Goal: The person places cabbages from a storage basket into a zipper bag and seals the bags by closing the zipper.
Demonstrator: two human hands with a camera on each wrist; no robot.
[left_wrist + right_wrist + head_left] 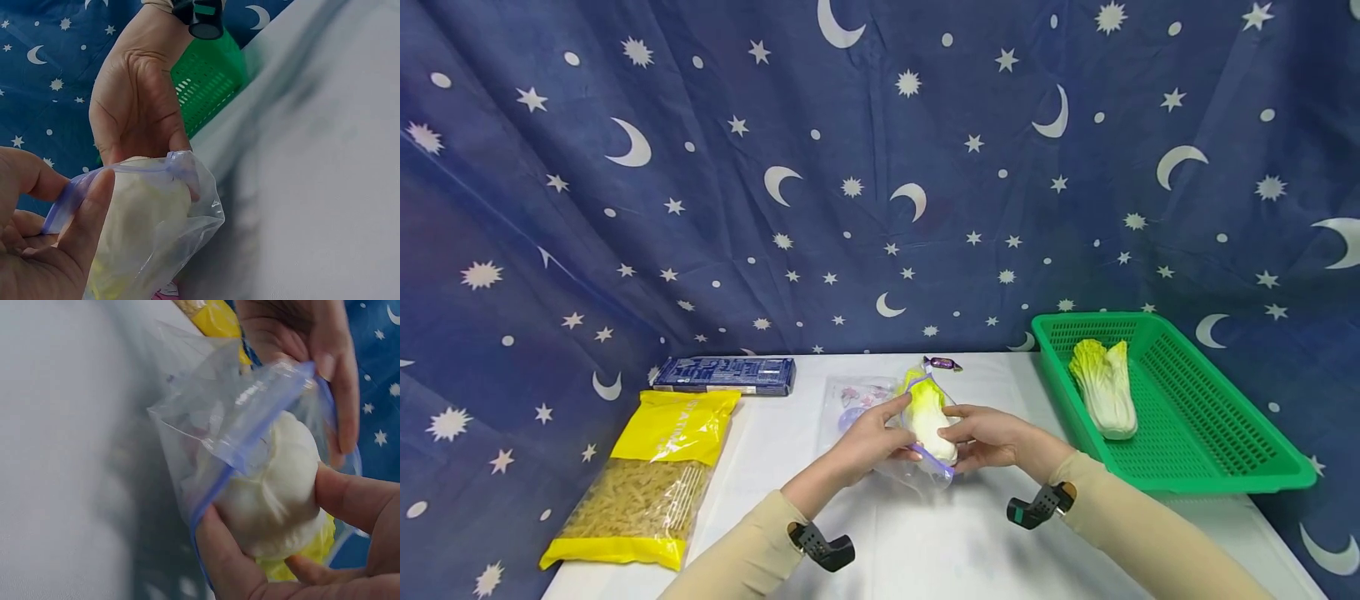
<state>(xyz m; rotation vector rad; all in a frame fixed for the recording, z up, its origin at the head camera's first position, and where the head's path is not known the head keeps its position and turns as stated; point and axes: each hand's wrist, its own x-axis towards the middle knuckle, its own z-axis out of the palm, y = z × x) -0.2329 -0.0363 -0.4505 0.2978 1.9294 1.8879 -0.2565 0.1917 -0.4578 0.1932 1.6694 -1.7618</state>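
A small napa cabbage (931, 425), white at the base and yellow-green at the leaves, is partly inside a clear zip bag (206, 419) with a purple seal strip. My left hand (867, 442) pinches the strip at the bag's mouth between thumb and fingers, also plain in the left wrist view. Around the white base of the cabbage, my right hand (992, 437) curls its thumb and fingers; in the right wrist view some of them are inside the bag's mouth. Leaves are partly hidden by the bag and hands.
Clear plastic with pink and purple prints (850, 400) lies behind my left hand. A purple wrapped candy (943, 364) is farther back. Left are a yellow pasta bag (640, 483) and a dark blue box (726, 375). Another napa cabbage (1103, 392) lies in the green basket (1217, 417) at right.
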